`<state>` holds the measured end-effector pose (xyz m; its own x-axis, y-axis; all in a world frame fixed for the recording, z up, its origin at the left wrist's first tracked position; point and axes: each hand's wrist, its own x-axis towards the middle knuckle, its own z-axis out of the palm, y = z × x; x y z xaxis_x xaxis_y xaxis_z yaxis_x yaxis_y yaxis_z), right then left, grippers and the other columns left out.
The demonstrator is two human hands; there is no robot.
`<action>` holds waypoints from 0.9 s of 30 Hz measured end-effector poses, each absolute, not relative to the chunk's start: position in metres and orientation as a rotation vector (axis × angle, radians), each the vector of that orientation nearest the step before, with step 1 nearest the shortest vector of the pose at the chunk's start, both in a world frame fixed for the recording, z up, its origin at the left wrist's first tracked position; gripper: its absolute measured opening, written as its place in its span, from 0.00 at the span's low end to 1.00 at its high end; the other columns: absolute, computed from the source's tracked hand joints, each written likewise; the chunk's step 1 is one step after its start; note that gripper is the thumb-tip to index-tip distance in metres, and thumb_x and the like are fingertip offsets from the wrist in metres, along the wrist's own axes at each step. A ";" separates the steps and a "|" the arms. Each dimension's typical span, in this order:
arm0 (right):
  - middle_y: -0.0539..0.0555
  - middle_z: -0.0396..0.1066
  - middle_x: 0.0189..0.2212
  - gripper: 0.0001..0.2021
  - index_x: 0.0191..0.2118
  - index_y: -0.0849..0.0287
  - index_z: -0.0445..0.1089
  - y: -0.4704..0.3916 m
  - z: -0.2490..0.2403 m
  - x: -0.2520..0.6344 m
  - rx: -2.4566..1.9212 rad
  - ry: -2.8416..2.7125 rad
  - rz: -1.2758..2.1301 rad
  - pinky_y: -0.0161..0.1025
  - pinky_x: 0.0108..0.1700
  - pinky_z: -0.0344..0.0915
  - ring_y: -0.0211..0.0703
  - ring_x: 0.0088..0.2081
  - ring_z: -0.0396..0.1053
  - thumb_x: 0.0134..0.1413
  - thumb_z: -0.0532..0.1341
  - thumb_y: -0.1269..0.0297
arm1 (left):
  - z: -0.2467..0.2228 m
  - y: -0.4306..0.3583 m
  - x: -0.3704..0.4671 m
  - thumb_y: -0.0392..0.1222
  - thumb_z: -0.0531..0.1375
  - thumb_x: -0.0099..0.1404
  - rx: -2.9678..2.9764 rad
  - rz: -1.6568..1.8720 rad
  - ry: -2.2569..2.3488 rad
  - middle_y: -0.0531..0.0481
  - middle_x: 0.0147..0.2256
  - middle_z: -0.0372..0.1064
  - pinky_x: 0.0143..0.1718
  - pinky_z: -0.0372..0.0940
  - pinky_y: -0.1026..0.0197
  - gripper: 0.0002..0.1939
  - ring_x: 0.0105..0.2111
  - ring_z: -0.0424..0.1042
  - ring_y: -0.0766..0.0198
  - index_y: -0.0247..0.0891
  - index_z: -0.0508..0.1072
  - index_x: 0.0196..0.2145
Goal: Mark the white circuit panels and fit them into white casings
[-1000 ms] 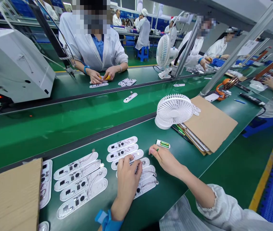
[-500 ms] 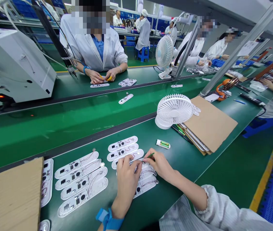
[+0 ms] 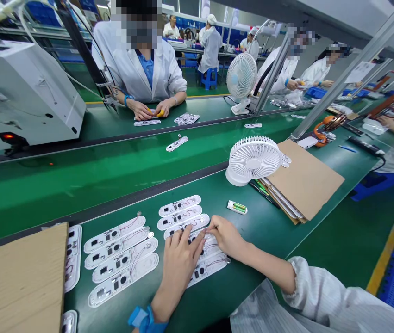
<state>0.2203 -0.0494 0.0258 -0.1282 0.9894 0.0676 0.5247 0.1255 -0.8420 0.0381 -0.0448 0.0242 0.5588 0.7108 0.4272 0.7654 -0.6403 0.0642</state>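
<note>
Four white panels (image 3: 123, 280) at left part of near table (image 3: 109, 321); about six more (image 3: 179, 206) toward its middle, some covered by hands. One battery holder (image 3: 237, 207), one white fan (image 3: 254, 159) farther right, near far edge. Since first frame, right hand (image 3: 229, 238) came in from beside holder to left fingertips; its green tool no longer shows; lone panel (image 3: 177, 144) on belt (image 3: 78, 185) slid left. Right fingertips pinched narrow, contents unclear. Left hand (image 3: 179, 259) palm down over panels, fingers fanned; grip cannot be told.
</note>
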 end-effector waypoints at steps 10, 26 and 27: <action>0.53 0.68 0.34 0.11 0.42 0.54 0.65 -0.074 0.055 0.250 -1.539 -1.776 0.937 0.44 0.43 0.65 0.45 0.38 0.67 0.69 0.46 0.64 | 0.024 -0.093 0.022 0.43 0.51 0.72 -2.885 -0.848 -1.234 0.45 0.52 0.72 0.47 0.70 0.51 0.17 0.52 0.69 0.53 0.41 0.70 0.53; 0.54 0.73 0.35 0.04 0.37 0.56 0.67 -0.086 0.048 0.224 -1.677 -2.163 0.777 0.46 0.44 0.65 0.49 0.39 0.67 0.61 0.59 0.72 | 0.001 -0.086 0.021 0.48 0.51 0.71 -2.891 -0.728 -1.175 0.44 0.54 0.71 0.51 0.69 0.53 0.22 0.53 0.70 0.54 0.40 0.64 0.60; 0.54 0.73 0.36 0.04 0.37 0.56 0.68 -0.088 0.047 0.224 -1.682 -2.157 0.769 0.46 0.45 0.65 0.50 0.39 0.67 0.60 0.60 0.72 | 0.002 -0.086 0.021 0.48 0.52 0.71 -2.894 -0.690 -1.157 0.44 0.54 0.71 0.51 0.68 0.53 0.22 0.52 0.71 0.54 0.40 0.64 0.60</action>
